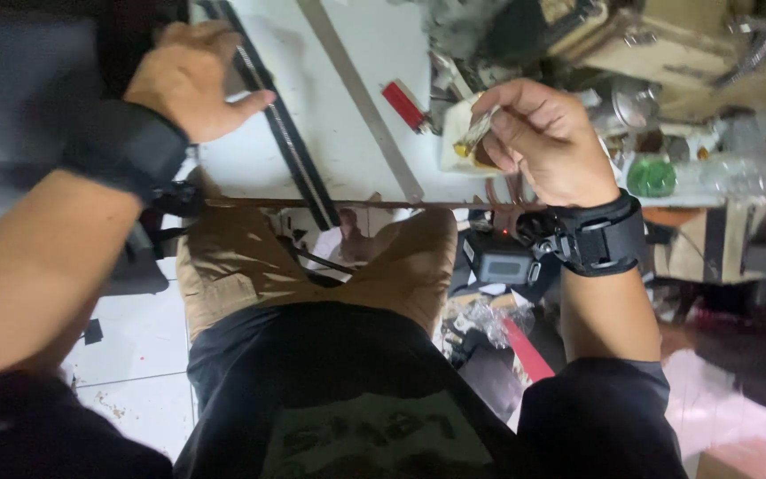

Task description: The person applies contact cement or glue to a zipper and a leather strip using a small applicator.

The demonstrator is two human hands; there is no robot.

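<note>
My left hand (190, 78) rests on a long black zipper strip (281, 133) that runs across the white table (347, 115), fingers curled over its far end. My right hand (543, 133) is closed on a small metallic, brass-coloured piece (474, 135), pinched between thumb and fingers above the table's right part. Both wrists wear black straps. I sit with tan trousers (232, 266) and a black shirt below the table edge.
A grey metal ruler (365, 102) lies diagonally on the table, with a red lighter-like object (403, 105) beside it. A sewing machine (667, 53) stands at the back right, with a green round object (651, 176) and clutter. White floor tiles (135, 355) lie at the left.
</note>
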